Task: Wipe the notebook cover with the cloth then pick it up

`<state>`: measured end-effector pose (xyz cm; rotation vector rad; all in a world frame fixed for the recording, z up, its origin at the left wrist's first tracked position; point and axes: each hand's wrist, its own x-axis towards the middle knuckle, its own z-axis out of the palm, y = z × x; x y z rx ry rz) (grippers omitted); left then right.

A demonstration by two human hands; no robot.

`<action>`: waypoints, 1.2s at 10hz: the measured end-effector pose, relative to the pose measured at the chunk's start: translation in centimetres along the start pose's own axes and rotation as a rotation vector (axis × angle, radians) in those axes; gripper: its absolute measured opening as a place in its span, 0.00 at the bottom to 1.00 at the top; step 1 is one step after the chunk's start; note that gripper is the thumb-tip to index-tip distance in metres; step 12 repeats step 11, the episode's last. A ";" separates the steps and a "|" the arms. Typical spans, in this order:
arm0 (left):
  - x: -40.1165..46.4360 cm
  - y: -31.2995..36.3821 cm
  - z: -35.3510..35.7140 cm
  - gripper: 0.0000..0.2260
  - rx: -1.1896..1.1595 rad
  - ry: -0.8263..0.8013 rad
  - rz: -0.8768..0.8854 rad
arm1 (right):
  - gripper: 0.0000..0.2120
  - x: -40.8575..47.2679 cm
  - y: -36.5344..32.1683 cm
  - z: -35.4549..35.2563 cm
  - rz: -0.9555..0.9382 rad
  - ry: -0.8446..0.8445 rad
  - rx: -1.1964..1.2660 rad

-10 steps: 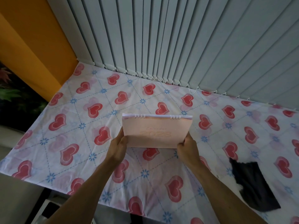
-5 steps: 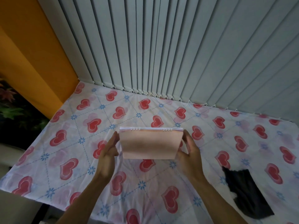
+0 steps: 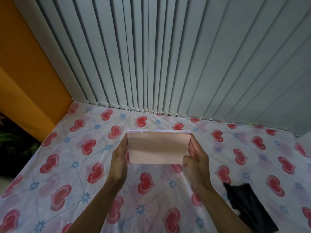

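A pale pink spiral-bound notebook (image 3: 157, 147) is held upright in the air above the table, its wire binding at the top and its cover facing me. My left hand (image 3: 119, 159) presses against its left edge and my right hand (image 3: 196, 161) grips its right edge, thumb on the front. The black cloth (image 3: 247, 209) lies flat on the table at the lower right, apart from both hands.
The table (image 3: 67, 165) is covered by a white sheet with red hearts and blue flowers. Grey vertical blinds (image 3: 168, 56) hang along its far edge. An orange wall (image 3: 25, 78) stands at the left, with dark plants beyond the table's left edge.
Both hands have shifted from the notebook's lower corners up to its side edges, keeping it lifted. The camera has tilted upward, showing more of the blinds.
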<state>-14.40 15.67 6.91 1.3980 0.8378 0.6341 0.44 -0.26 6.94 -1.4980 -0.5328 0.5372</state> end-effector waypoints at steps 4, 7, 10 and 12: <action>13.2 4.4 5.7 0.18 -0.043 -0.137 0.068 | 0.42 12.6 -1.9 -2.3 -0.014 0.171 -0.016; 18.0 1.9 7.6 0.17 -0.049 -0.203 -0.020 | 0.43 17.2 1.1 -2.8 0.088 0.232 0.079; 19.0 0.7 8.0 0.15 -0.036 -0.188 -0.082 | 0.41 18.0 1.9 -2.9 0.063 0.206 0.007; 19.1 0.9 7.7 0.20 -0.045 -0.134 -0.123 | 0.36 17.9 1.4 -3.0 0.043 0.182 -0.092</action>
